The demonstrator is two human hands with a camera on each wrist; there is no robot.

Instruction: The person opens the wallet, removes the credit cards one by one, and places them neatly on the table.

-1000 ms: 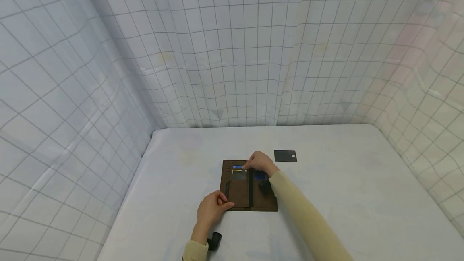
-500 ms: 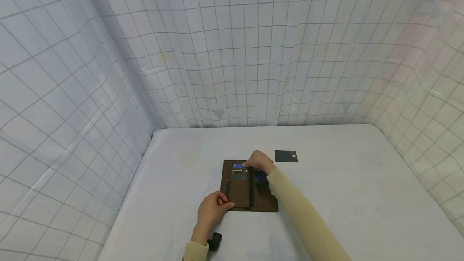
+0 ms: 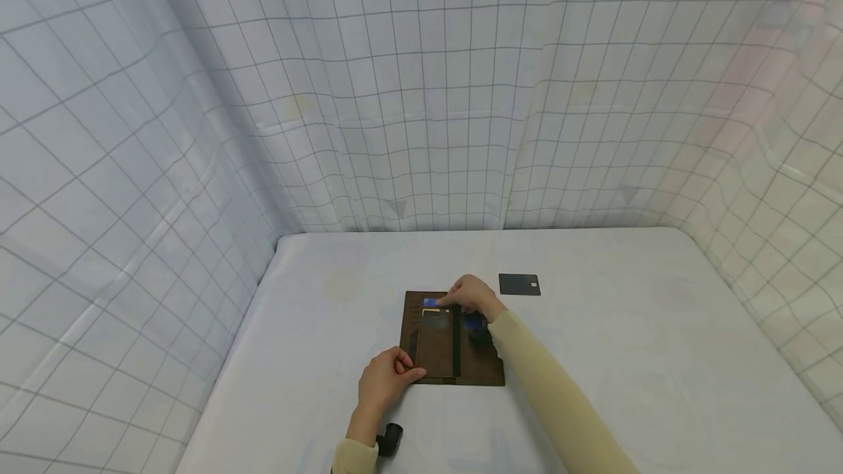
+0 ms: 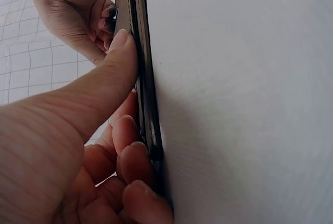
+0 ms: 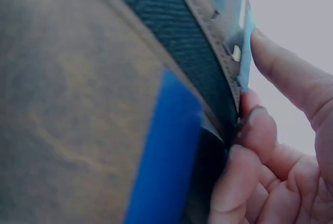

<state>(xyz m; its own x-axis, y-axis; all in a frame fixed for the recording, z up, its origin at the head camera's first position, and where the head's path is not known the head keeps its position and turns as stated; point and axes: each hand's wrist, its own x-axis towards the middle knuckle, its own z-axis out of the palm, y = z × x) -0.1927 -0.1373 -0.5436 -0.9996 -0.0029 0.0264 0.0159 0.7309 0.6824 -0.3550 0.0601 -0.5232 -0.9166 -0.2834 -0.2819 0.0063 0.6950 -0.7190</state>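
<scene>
A brown leather wallet (image 3: 435, 353) lies open on the white table, a dark elastic band (image 3: 456, 342) running down its middle. My left hand (image 3: 385, 379) grips its near left corner; in the left wrist view the thumb lies on top and the curled fingers are at the edge. At the far edge my right hand (image 3: 470, 292) pinches a blue card (image 3: 430, 302) in the top left slot. The right wrist view shows the thumb against that card's edge, with the other fingers curled below. A grey card (image 3: 435, 319) sits in the slot beneath.
A black card with a chip (image 3: 519, 284) lies on the table (image 3: 626, 342) beyond the wallet's far right corner. Another blue card (image 5: 166, 156) shows in the wallet's right panel, partly behind the right wrist. White grid-patterned curtains (image 3: 421, 93) enclose the table's back and sides.
My right hand moved slightly away and then back, its fingertips ending a little further left along the blue card. The left hand and the wallet have stayed in place.
</scene>
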